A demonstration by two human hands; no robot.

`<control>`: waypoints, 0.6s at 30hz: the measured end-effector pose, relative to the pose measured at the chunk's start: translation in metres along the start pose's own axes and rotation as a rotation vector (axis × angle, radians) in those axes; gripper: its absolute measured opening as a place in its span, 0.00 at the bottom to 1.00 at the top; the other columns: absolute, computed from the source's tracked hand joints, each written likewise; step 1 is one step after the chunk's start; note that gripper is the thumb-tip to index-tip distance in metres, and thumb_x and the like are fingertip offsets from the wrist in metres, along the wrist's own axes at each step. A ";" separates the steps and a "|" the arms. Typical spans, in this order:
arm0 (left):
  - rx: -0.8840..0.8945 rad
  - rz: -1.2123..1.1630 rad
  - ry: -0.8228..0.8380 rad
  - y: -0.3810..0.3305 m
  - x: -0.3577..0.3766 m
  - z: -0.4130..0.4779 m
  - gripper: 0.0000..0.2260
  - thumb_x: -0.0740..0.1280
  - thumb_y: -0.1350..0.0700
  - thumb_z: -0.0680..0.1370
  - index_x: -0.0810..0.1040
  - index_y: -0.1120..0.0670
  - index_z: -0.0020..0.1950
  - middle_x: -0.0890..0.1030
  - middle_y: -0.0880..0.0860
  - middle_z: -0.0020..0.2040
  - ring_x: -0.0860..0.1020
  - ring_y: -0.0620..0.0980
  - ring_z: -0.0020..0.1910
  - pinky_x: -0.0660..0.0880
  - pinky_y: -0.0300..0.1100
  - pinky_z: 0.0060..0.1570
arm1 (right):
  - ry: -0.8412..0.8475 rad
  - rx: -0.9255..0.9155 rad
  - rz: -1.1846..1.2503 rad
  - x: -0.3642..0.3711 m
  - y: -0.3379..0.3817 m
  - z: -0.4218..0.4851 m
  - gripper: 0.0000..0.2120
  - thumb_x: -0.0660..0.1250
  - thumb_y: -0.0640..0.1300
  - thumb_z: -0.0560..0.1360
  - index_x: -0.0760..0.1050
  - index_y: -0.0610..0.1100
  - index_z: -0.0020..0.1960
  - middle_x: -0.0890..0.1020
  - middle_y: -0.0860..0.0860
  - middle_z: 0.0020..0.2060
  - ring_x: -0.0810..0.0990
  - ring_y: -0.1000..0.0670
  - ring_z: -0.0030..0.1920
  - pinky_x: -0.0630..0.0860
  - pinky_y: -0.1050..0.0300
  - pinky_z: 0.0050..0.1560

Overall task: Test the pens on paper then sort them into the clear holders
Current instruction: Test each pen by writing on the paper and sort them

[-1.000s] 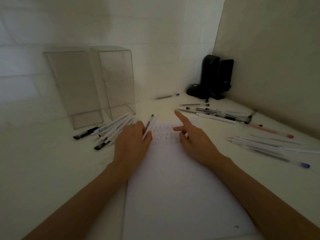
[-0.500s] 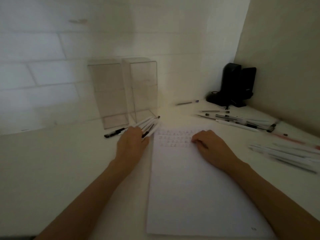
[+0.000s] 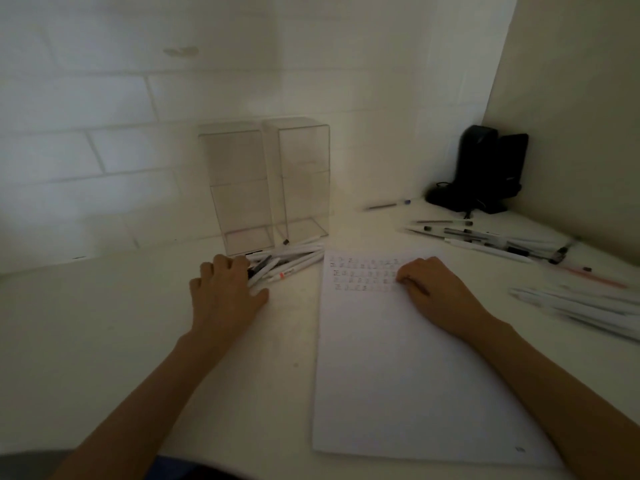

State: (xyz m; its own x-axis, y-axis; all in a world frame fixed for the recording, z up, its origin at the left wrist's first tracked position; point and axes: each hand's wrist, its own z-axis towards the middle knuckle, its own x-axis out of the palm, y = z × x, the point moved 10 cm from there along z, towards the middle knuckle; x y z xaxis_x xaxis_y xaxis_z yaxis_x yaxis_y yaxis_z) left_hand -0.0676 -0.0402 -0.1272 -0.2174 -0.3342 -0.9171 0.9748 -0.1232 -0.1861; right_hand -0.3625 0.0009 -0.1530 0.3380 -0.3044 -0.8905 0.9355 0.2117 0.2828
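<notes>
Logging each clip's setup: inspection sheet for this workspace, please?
Surface: white table, dimly lit.
Job's things: paper with rows of test marks at its top; two clear holders upright, side by side, no pens seen inside; pen pile before them; loose pens at right.
Clutter: black device in the corner.
Hands: left hand rests on the pile, grip unclear; right hand, fingers curled, on the paper, no pen seen.
Cables: dark cord at the device.
Surroundings: white brick wall, beige side wall.
</notes>
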 end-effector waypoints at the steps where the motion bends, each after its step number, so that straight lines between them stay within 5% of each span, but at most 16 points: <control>1: 0.066 -0.036 -0.008 -0.017 0.000 -0.003 0.22 0.67 0.47 0.72 0.70 0.54 0.64 0.70 0.57 0.61 0.67 0.58 0.60 0.64 0.49 0.56 | 0.021 -0.015 -0.033 0.002 0.002 0.000 0.14 0.57 0.43 0.78 0.77 0.42 0.58 0.79 0.45 0.58 0.74 0.44 0.58 0.64 0.59 0.57; 4: 0.262 -0.265 0.099 -0.079 0.017 -0.019 0.21 0.65 0.47 0.75 0.68 0.52 0.66 0.67 0.53 0.65 0.66 0.52 0.64 0.63 0.44 0.61 | 0.075 -0.018 -0.092 0.005 0.005 -0.002 0.17 0.56 0.49 0.80 0.73 0.47 0.66 0.73 0.46 0.67 0.70 0.44 0.65 0.64 0.53 0.64; 7: 0.238 -0.413 0.272 -0.115 0.045 -0.028 0.22 0.62 0.47 0.77 0.66 0.53 0.68 0.64 0.53 0.68 0.64 0.50 0.66 0.60 0.39 0.62 | 0.085 0.005 -0.090 0.007 0.002 -0.001 0.17 0.56 0.50 0.81 0.72 0.49 0.67 0.72 0.48 0.67 0.69 0.45 0.65 0.65 0.52 0.64; 18: 0.174 -0.520 0.293 -0.145 0.056 -0.036 0.21 0.66 0.51 0.75 0.69 0.57 0.66 0.65 0.55 0.70 0.60 0.53 0.69 0.54 0.39 0.66 | 0.104 0.065 -0.059 -0.006 -0.019 -0.026 0.17 0.56 0.48 0.81 0.70 0.49 0.68 0.71 0.48 0.69 0.68 0.46 0.66 0.61 0.54 0.67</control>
State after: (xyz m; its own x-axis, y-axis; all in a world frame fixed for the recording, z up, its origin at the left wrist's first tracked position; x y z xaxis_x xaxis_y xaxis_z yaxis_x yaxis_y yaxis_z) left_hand -0.2193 -0.0076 -0.1645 -0.6143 0.0777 -0.7853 0.7174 -0.3595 -0.5968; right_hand -0.3846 0.0226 -0.1619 0.2731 -0.2160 -0.9374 0.9593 0.1342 0.2485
